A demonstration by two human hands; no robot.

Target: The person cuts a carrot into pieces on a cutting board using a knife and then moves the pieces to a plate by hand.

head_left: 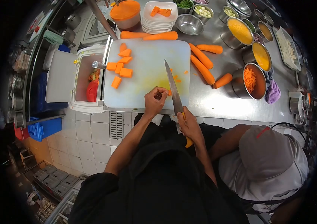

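Note:
My right hand is wrapped round the yellow handle of a long kitchen knife, its blade pointing away over the white cutting board. Just left of the blade, my left hand pinches a small carrot piece at the board's near edge. Orange scraps lie right of the blade. Cut carrot chunks are grouped on the board's left side. Whole peeled carrots rest along its right side, and two more carrots lie along the far edge.
A pot of shredded carrot and pots of yellow contents stand at the right. Stacked white plates and an orange-lidded tub are at the back. An open bin adjoins the left. Another person is close by on the right.

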